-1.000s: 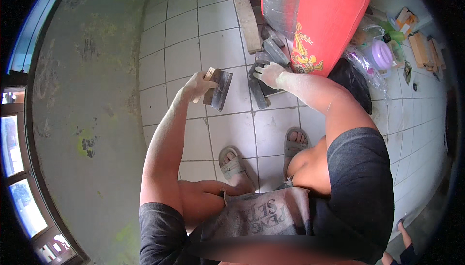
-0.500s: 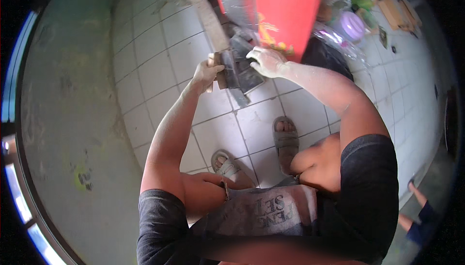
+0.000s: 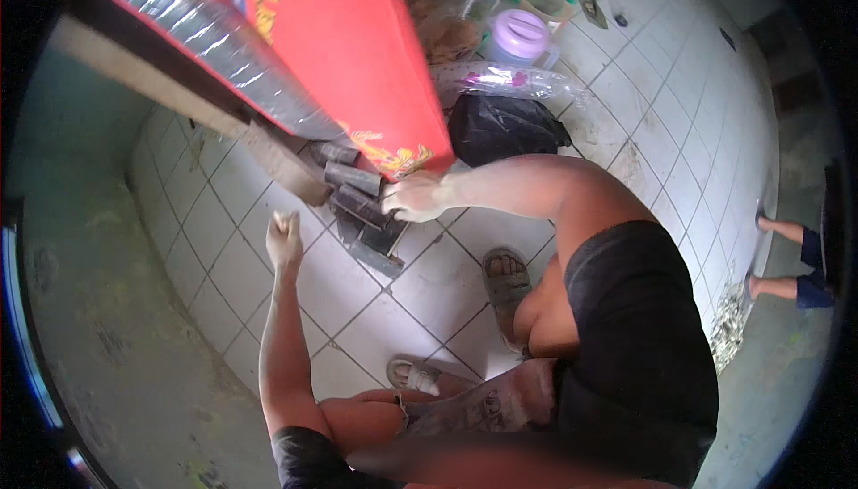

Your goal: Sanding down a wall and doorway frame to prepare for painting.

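Note:
My left hand [image 3: 285, 240] is closed in a fist, raised over the tiles left of a heap of dark rectangular blocks [image 3: 362, 205]. Anything inside its fingers is hidden. At the right side of that heap is my right hand [image 3: 416, 198], its fingers bent against the end of one dark block; the fingertips are partly hidden. A weathered wooden beam [image 3: 281, 160] ends just beside the blocks. Behind them leans a tall red panel [image 3: 344, 42], with a shiny silver-taped strip [image 3: 214, 46] along its left side.
A black plastic bag [image 3: 505, 130] lies right of the red panel. Beyond it are clear plastic wrap [image 3: 509, 80] and a lilac-lidded jug [image 3: 520, 37]. My sandalled foot [image 3: 507, 292] stands on white tiles. Another person's legs [image 3: 778, 287] show at the far right.
The view has turned, so the red panel and beam now slant at the left. My left hand no longer holds the block and has moved away from the heap. My right hand has come against the blocks.

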Motion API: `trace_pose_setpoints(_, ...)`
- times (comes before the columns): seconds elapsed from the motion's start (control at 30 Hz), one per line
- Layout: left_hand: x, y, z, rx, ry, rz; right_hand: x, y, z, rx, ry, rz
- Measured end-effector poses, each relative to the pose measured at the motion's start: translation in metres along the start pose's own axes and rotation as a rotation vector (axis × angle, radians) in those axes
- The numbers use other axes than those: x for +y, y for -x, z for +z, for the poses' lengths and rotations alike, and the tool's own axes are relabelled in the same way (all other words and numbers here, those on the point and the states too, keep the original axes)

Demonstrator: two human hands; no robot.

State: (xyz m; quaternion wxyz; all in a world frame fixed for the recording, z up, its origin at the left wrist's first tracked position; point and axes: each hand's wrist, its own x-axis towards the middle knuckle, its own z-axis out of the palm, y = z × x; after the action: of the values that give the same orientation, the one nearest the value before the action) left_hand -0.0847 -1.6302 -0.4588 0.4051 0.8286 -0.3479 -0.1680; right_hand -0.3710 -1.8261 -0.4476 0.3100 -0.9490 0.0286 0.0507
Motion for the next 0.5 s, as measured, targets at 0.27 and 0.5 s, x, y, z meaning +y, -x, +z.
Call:
trace_pose_setpoints(0.27,-0.058,0.054,-0.092,-0.179,-0.202,-0.402,-0.045,-0.037,-0.051,-0.005,-0.198,0.058)
trace_pose_setpoints(0.5,0.056,0.23,-0.184,-0.444,-0.57,-0.294,-0.034,0.15,-0.029,0.701,-0.523,0.884)
